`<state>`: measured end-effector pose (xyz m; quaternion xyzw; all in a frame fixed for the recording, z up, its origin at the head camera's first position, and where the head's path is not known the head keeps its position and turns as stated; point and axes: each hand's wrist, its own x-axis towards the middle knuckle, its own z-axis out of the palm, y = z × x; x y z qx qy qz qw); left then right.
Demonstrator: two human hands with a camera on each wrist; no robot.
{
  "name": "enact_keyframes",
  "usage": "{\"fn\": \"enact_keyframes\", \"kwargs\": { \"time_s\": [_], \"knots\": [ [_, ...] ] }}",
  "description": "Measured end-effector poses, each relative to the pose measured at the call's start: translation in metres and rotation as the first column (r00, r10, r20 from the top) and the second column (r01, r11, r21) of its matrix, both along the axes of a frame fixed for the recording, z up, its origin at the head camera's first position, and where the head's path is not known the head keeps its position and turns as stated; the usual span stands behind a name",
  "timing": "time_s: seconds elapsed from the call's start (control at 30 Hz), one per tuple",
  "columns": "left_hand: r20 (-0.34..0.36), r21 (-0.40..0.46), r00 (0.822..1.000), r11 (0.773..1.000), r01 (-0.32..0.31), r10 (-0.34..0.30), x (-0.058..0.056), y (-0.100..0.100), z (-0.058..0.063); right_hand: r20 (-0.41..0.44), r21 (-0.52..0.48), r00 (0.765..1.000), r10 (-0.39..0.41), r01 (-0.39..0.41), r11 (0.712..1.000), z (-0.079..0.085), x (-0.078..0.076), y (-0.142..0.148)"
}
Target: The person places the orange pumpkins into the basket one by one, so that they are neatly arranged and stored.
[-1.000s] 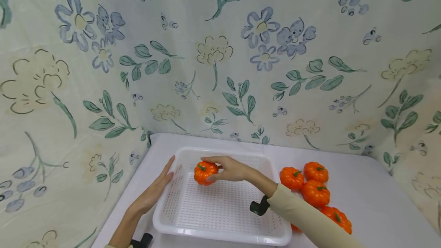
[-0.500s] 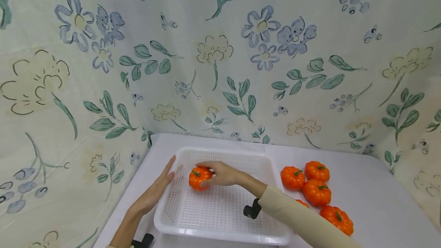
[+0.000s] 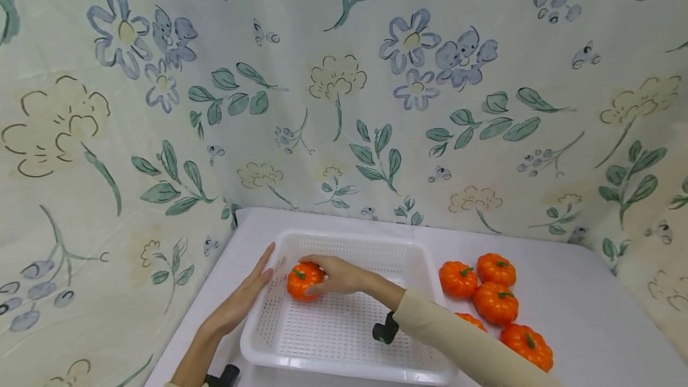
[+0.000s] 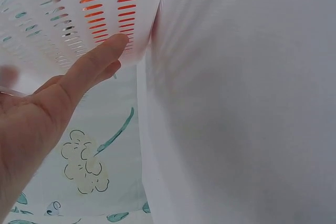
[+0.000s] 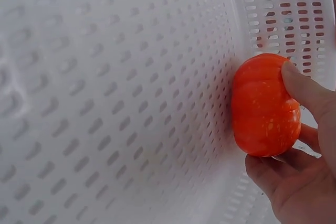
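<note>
At the left, the left hand (image 3: 240, 298) lies along the outer wall of a white perforated plastic basket (image 3: 344, 366), at about ten o'clock from its centre; its fingers are extended rather than wrapped, touching the slotted side and gripping nothing. Inside the basket, also towards ten o'clock and close to that wall, sits a ribbed orange toy pumpkin (image 3: 303, 282) with a green stem. The right hand (image 3: 340, 273) has it from the three o'clock side, thumb and fingers curved round its body. Judging by the glossy, moulded look, it is probably light, stiff and a little slick, hard to damage; the grooved flanks, thumb opposite fingers, seem a surer hold than the short stem.

Further right, around three o'clock outside the basket, four more pumpkins (image 3: 495, 303) stand on the white tablecloth (image 3: 586, 315), and a fifth (image 3: 470, 321) shows only partly behind the beige right sleeve (image 3: 451, 339).

The right hand covers one flank of the held pumpkin, and whether that pumpkin touches the side wall cannot be told. The left wrist view shows only orange through the slots, and the left forearm is cut off at six o'clock.
</note>
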<state>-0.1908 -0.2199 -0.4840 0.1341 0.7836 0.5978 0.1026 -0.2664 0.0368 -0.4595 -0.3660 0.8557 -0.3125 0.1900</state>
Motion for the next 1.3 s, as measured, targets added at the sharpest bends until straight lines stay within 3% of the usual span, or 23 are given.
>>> {"fn": "enact_keyframes", "kwargs": {
  "time_s": [0.2,0.43,0.7,1.0,1.17,1.3],
  "knots": [
    [-0.002,0.002,1.0,1.0,0.009,-0.009,-0.001,-0.001,-0.001,-0.101,-0.017,0.995,-0.005,0.003,1.0,0.001,0.001,-0.003],
    [-0.016,0.004,1.0,1.0,0.0,0.0,-0.003,0.002,-0.001,-0.106,-0.027,0.994,-0.024,0.021,0.999,0.004,0.001,-0.003],
    [0.007,0.015,1.0,1.0,0.008,-0.008,-0.001,0.001,-0.002,-0.127,0.043,0.991,-0.04,0.046,0.998,0.008,0.005,-0.003],
    [-0.001,0.025,1.0,0.999,0.028,-0.028,-0.002,-0.001,-0.002,-0.116,0.059,0.992,-0.053,0.06,0.996,0.053,0.027,0.02],
    [-0.014,0.023,1.0,0.999,0.027,-0.027,-0.002,-0.001,-0.002,-0.146,0.016,0.982,-0.121,0.124,0.992,0.08,0.041,0.061],
    [-0.017,0.009,1.0,1.0,0.019,-0.019,-0.003,-0.001,-0.001,-0.194,-0.03,0.957,-0.217,0.215,0.976,0.089,0.047,0.105]
  ]
}}
